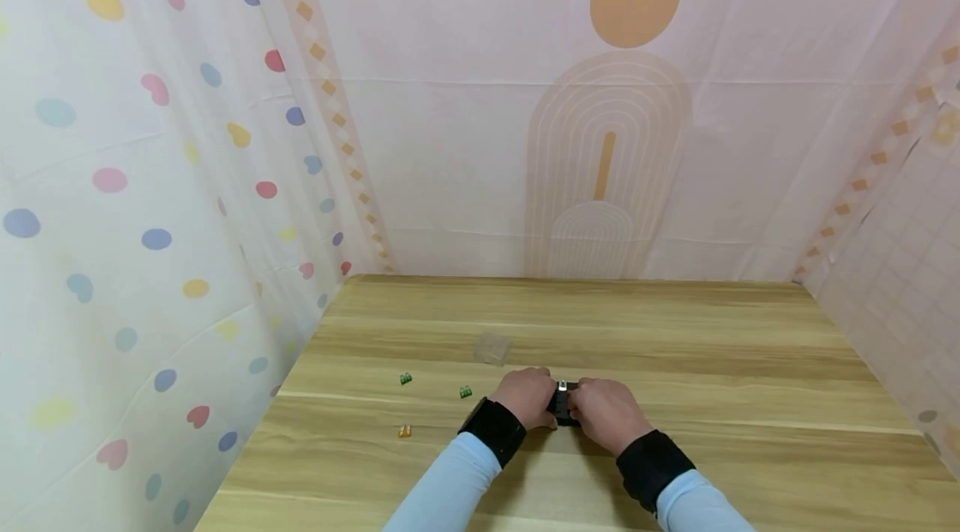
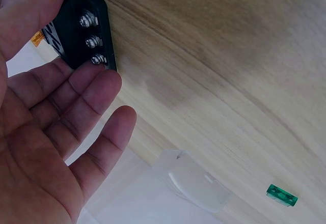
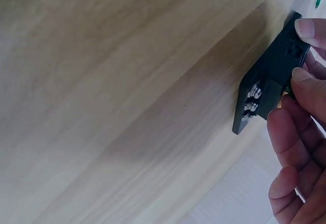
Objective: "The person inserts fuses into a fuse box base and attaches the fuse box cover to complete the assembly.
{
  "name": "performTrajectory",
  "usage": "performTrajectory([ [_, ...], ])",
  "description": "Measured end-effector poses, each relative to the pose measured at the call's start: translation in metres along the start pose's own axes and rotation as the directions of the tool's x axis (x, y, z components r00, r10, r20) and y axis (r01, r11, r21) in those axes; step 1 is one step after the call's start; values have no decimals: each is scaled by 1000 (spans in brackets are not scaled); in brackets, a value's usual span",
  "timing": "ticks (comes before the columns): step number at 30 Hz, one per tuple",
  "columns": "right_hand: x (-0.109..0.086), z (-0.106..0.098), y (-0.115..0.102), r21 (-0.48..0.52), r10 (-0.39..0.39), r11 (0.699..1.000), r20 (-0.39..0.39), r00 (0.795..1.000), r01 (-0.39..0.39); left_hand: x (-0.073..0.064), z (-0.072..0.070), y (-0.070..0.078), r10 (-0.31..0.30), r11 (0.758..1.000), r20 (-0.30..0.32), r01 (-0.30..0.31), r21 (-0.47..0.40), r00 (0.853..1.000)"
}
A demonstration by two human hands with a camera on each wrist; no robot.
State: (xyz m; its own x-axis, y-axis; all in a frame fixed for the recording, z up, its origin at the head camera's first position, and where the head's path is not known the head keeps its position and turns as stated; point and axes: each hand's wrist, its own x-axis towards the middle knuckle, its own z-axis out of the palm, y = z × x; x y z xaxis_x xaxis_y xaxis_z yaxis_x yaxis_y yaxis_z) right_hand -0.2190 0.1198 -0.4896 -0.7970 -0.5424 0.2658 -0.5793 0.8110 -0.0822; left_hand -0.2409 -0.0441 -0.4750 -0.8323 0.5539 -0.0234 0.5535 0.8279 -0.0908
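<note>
A black fuse box [image 1: 567,420] with a row of screw terminals [image 2: 91,40] stands between the two hands over the table. My left hand [image 1: 527,397] grips it between thumb and fingers by one side. The thumb and fingers of my right hand [image 1: 611,415] pinch a small green blade fuse [image 3: 289,89] at the box; most of it is hidden. An orange bit [image 2: 36,38] shows at the box's edge, probably a fuse. To the left on the table lie two green blade fuses [image 1: 406,378] and an orange blade fuse [image 1: 405,431].
A clear plastic cover [image 1: 492,348] lies on the wooden table [image 1: 675,323] beyond the left hand. Patterned curtains [image 1: 450,140] hang behind the table and along both sides.
</note>
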Motion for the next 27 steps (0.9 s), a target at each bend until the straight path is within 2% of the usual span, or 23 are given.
performTrajectory([
  [12,-2,-1,-3,32,61,998,8,998,-61,-1,-1,-1,1,1000,-3,-1,8,1000],
  [18,-4,-2,-6,84,110,990,3,994,-109,-1,0,-2,-2,1000,-2,2,-29,1000],
  [27,-7,-3,-4,156,168,974,-4,986,-166,-1,0,-3,1,1000,-3,-1,-17,1000],
])
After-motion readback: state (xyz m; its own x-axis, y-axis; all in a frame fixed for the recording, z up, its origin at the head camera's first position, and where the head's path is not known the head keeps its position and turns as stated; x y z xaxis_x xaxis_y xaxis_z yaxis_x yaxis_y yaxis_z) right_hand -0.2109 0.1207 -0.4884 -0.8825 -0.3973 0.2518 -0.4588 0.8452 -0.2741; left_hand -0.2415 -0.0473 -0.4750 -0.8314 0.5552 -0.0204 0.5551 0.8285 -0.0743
